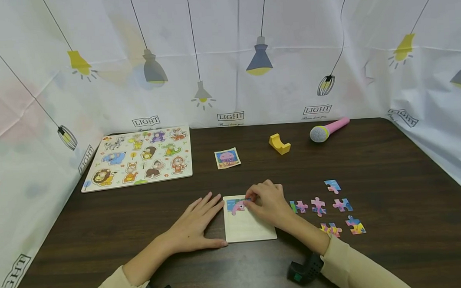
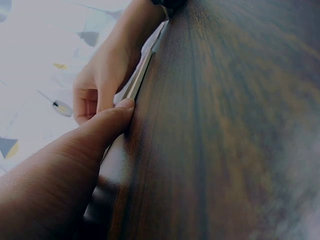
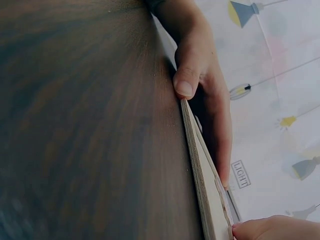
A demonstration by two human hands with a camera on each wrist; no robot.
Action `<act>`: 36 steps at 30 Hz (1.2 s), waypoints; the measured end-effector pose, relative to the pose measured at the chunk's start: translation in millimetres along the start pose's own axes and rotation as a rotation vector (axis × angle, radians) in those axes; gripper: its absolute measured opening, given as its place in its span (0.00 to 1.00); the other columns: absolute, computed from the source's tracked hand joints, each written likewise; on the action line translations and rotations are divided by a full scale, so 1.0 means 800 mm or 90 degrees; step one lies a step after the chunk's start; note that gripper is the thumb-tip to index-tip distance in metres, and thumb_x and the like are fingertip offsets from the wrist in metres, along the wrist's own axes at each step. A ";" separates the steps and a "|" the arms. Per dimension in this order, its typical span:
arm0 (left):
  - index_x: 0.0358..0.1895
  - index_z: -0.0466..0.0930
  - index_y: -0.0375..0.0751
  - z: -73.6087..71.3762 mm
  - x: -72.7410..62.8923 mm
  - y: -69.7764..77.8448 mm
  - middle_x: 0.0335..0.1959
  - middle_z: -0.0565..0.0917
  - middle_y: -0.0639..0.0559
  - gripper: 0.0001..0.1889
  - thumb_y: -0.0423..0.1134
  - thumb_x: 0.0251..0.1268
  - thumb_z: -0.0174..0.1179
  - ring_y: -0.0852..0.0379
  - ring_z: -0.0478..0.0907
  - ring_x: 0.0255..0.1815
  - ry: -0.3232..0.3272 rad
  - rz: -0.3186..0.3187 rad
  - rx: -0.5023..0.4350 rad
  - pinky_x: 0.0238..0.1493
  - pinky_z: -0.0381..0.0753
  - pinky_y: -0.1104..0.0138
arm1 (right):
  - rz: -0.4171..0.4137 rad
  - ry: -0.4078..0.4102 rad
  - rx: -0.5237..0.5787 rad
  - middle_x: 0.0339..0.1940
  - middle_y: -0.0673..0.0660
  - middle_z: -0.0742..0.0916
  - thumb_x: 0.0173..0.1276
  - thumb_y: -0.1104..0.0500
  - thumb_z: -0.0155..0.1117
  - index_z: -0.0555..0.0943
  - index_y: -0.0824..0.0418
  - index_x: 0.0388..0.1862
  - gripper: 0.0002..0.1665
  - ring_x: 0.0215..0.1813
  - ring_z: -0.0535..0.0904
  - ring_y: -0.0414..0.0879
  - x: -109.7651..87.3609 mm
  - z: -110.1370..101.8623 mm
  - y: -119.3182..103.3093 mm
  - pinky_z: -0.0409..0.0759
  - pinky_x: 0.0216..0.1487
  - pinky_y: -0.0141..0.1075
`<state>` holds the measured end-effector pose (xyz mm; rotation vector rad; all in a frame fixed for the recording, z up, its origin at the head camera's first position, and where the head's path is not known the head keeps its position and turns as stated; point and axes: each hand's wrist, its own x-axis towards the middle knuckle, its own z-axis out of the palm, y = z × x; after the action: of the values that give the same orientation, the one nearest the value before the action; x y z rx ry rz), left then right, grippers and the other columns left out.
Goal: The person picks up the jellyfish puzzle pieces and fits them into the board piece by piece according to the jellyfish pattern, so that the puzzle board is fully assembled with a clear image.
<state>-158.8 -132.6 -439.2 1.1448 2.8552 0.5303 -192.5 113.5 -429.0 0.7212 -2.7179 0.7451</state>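
A small pale wooden puzzle board lies on the dark table in the head view. Across its upper part are pink-and-blue puzzle pieces with part of a sea-creature picture. My left hand rests flat with spread fingers along the board's left side; its thumb touches the board edge in the left wrist view. Over the upper right of the board, my right hand pinches a puzzle piece between curled fingers and thumb, mostly covered by the hand. Right of that forearm lie several loose puzzle pieces.
A square picture card with a pink octopus lies behind the board. Farther back are a yellow arch block and a pink toy microphone. An animal puzzle board occupies the back left. A lamp-printed cloth hangs behind the table.
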 end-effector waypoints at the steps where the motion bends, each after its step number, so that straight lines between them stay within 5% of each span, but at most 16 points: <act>1: 0.72 0.51 0.42 0.000 0.000 0.000 0.73 0.49 0.48 0.50 0.73 0.52 0.47 0.50 0.40 0.73 0.000 -0.001 0.000 0.67 0.43 0.52 | 0.000 0.000 0.000 0.20 0.41 0.77 0.55 0.54 0.70 0.81 0.51 0.28 0.06 0.32 0.66 0.41 0.000 -0.001 0.000 0.58 0.39 0.44; 16: 0.72 0.51 0.42 -0.001 0.000 0.001 0.73 0.49 0.49 0.51 0.74 0.51 0.46 0.50 0.40 0.73 -0.005 -0.005 -0.004 0.68 0.43 0.52 | 0.013 -0.003 0.033 0.25 0.44 0.81 0.54 0.61 0.69 0.81 0.55 0.31 0.06 0.36 0.69 0.42 -0.004 -0.007 -0.002 0.61 0.41 0.42; 36: 0.72 0.50 0.43 0.000 0.000 0.002 0.73 0.48 0.50 0.51 0.74 0.51 0.45 0.51 0.39 0.73 -0.004 -0.006 0.001 0.68 0.41 0.53 | -0.003 -0.031 0.014 0.30 0.45 0.83 0.51 0.55 0.72 0.82 0.54 0.33 0.11 0.39 0.70 0.43 -0.006 -0.013 -0.002 0.63 0.41 0.41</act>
<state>-157.8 -132.0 -438.6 1.1294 2.8543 0.5230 -186.8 119.7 -420.7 0.7601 -2.7545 0.7670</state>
